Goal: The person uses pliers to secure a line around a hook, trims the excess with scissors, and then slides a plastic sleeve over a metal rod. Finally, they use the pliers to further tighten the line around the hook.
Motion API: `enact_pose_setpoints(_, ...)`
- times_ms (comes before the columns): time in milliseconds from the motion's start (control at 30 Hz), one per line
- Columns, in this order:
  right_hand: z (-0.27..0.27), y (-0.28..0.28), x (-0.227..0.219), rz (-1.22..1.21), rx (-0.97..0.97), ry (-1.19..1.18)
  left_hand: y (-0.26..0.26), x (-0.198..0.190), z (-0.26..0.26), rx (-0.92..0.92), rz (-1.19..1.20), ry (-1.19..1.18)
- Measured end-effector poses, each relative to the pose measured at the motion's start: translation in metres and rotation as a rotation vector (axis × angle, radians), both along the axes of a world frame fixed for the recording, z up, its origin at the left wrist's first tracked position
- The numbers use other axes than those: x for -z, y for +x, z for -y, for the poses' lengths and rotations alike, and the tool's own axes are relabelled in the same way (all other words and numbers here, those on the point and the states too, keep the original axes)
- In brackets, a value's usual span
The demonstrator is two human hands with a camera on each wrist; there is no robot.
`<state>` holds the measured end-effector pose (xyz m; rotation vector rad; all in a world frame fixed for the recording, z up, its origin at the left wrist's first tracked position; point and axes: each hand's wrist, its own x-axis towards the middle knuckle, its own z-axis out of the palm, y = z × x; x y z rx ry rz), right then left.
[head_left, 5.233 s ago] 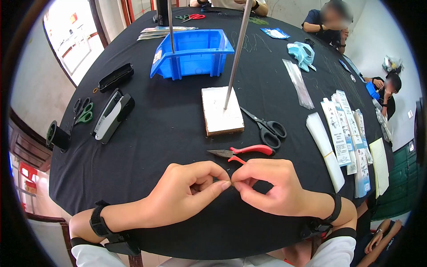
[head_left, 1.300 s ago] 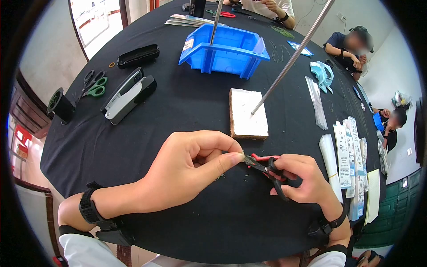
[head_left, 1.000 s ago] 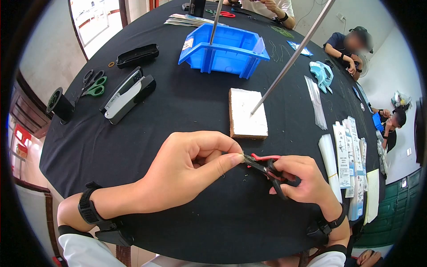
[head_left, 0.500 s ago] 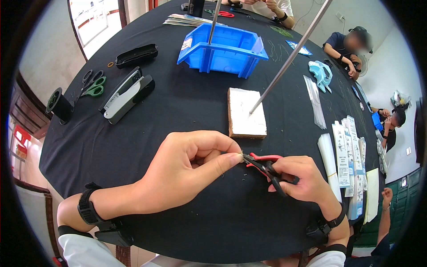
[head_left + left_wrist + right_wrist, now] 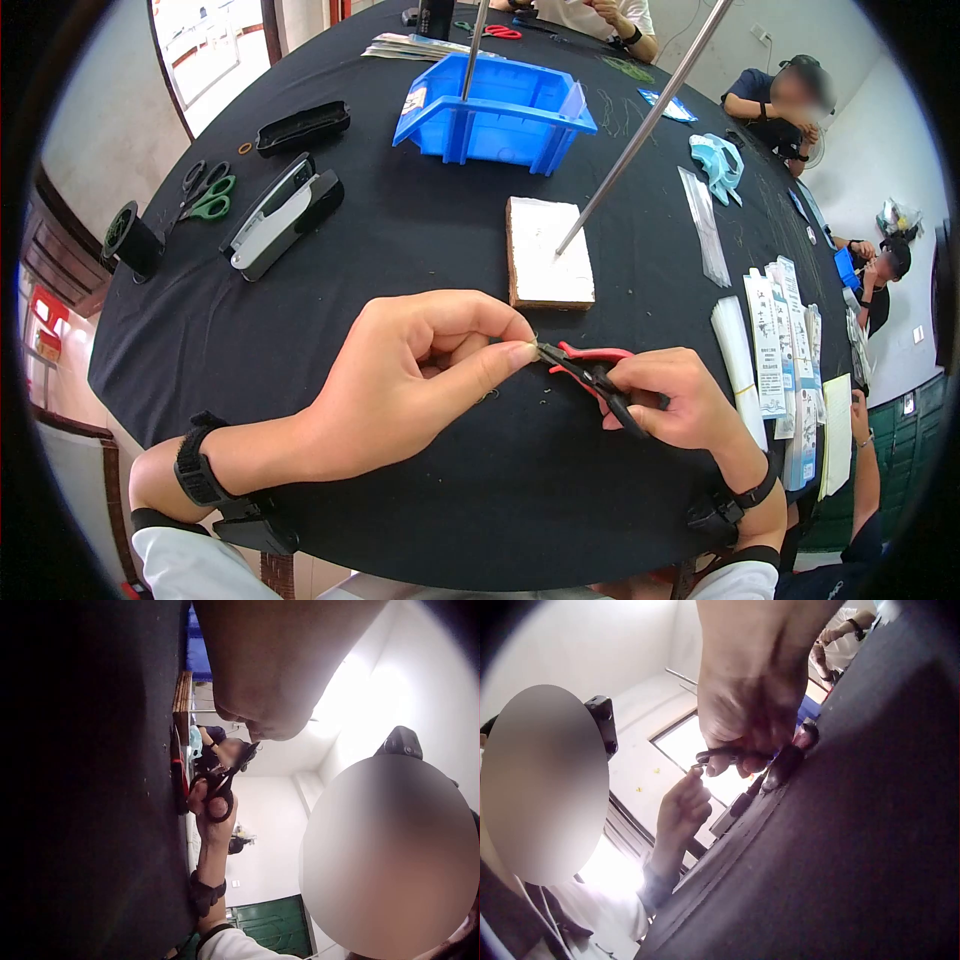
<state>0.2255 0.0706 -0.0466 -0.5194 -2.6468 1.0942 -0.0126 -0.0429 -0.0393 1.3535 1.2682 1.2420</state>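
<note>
In the head view, my left hand (image 5: 425,370) pinches a tiny thread-like piece (image 5: 535,340) between thumb and forefinger; its kind cannot be told. My right hand (image 5: 675,395) holds black-handled scissors (image 5: 620,408), with the blade tips right at the left fingertips. The left wrist view shows the thumb through one black scissors loop (image 5: 229,813). In the right wrist view the scissors (image 5: 724,755) point toward the left hand (image 5: 679,814). Behind the blades lie red-handled pliers (image 5: 598,353), partly covered by the scissors and right hand.
A white-topped block (image 5: 550,270) with a metal rod stands ahead, before a blue bin (image 5: 510,135). On the left are a stapler (image 5: 280,220), green-handled scissors (image 5: 212,205) and a black spool (image 5: 135,240). Printed sleeves (image 5: 770,350) lie right. Other people sit around the table.
Earlier, both hands pinched together and the black scissors lay beside the block. Now my right hand has the scissors at the left fingertips; over the last second their handles have drawn closer together.
</note>
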Motion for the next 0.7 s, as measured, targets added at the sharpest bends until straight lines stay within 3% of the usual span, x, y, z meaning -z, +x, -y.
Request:
enact_pose_setpoints(200, -0.003, 0.005, -0.009, 0.073, -0.075, -0.267, 0.001, -0.001, 0.004, 0.036, 0.011, 0.055)
enact_pose_setpoints(700, 0.003, 0.005, -0.013, 0.044, -0.126, -0.128, 0.003, 0.000, 0.006, 0.050, -0.020, 0.080)
